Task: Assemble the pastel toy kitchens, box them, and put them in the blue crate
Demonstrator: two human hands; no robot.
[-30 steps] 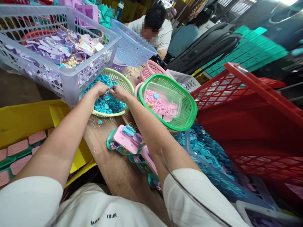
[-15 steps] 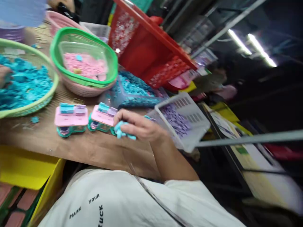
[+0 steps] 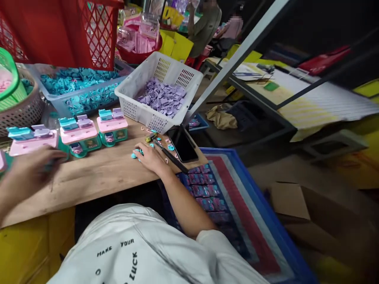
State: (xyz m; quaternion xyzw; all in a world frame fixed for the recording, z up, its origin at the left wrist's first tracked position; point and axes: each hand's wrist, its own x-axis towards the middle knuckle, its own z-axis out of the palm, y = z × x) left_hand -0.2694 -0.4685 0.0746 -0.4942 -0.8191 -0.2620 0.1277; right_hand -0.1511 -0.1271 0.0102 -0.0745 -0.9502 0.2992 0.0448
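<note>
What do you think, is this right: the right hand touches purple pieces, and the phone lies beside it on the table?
The colour is wrong: the head view shows the right hand touching turquoise pieces. The rest is right.

Right hand [image 3: 151, 158] palm down, fingers [image 3: 143, 148] bent, right forearm [image 3: 189, 201] extended forward; left hand [image 3: 31, 171] motion-blurred at far left, seemingly loosely curled.

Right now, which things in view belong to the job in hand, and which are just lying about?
Likely the job's:
right hand, at blue pieces
left hand, blurred, near the pink-topped toys
lilac parts

Likely lying about:
phone
black-handled tool
cloth
cardboard box
</note>
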